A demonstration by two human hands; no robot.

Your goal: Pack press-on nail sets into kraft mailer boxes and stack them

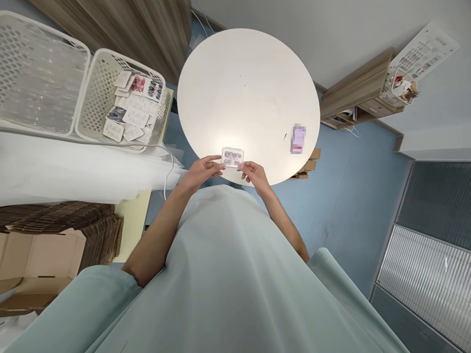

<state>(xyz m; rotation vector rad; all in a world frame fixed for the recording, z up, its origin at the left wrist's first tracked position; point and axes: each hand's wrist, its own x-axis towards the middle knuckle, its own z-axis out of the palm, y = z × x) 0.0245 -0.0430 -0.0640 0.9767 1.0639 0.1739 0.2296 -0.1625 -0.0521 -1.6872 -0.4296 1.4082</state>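
Note:
A small clear plastic case [232, 158] with several rounded purplish-grey pieces inside is held between my two hands near the front edge of the round white table [250, 88]. The pieces sit in two rows and look like press-on nails, though they are too small to be sure. My left hand [203, 171] pinches the case's left side, thumb at the lower corner and index finger along the edge. At its lower right corner, my right hand [255, 175] grips it between thumb and fingers, the other fingers curled.
A blurred-out purple item [298, 139] lies at the table's right. White baskets stand at left, one basket [88, 108] holding nail cards, the other basket [84, 73] clear packaging. Below them are white sheeting [73, 169] and flattened cardboard boxes [95, 230]. A wooden cabinet [356, 90] stands far right.

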